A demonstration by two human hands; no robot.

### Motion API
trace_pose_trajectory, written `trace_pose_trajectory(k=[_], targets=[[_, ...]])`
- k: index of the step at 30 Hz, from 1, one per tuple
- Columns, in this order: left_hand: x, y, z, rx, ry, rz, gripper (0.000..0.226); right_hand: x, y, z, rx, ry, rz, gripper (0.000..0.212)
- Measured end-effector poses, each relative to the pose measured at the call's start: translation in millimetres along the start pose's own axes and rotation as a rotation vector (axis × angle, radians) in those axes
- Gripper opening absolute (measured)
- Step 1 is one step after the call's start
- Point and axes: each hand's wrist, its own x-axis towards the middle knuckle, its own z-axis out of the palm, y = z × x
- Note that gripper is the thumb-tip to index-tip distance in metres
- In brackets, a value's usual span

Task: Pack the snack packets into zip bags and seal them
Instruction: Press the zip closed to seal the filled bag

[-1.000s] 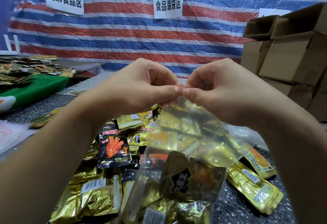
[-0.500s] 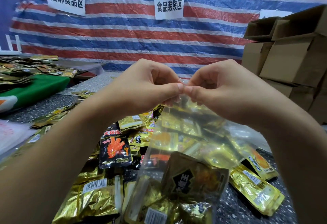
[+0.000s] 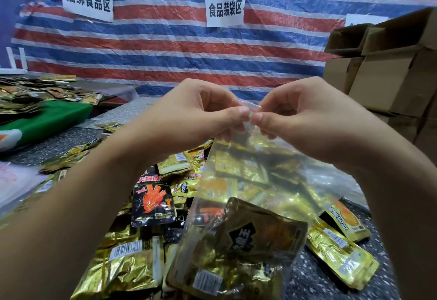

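A clear zip bag [image 3: 238, 176] hangs in front of me above the table, with gold snack packets [image 3: 257, 235] lying in its bottom. My left hand [image 3: 189, 119] and my right hand [image 3: 305, 119] both pinch the bag's top strip between thumb and forefinger. The two thumbs almost touch at the middle of the strip. A red line shows along the strip between my fingertips. Whether the zip is closed I cannot tell.
Loose gold packets [image 3: 123, 264] and a black packet with red print [image 3: 153, 202] cover the speckled table [image 3: 314, 273] under the bag. Cardboard boxes [image 3: 387, 72] stack at the right. A green mat [image 3: 52, 119] with more packets lies far left. A striped tarp [image 3: 165, 48] hangs behind.
Both hands have stayed pinched together on the bag's top. The bag has hardly moved, apart from a slight shift of my view.
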Motion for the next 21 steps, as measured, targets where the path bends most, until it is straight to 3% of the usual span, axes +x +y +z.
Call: trace_pose_trajectory(k=[11,16,21], targets=[[-1,5,14,0.081,0.24,0.032,0.013,3,4,0,-0.042,0.03,0.013,0.024],[-2,10,10,-0.018,0.417,0.03,0.018,2,5,-8,-0.036,0.074,-0.014,0.022],[-3,10,8,-0.014,0.637,0.147,0.019,-2,4,-16,-0.068,0.125,-0.053,0.02]])
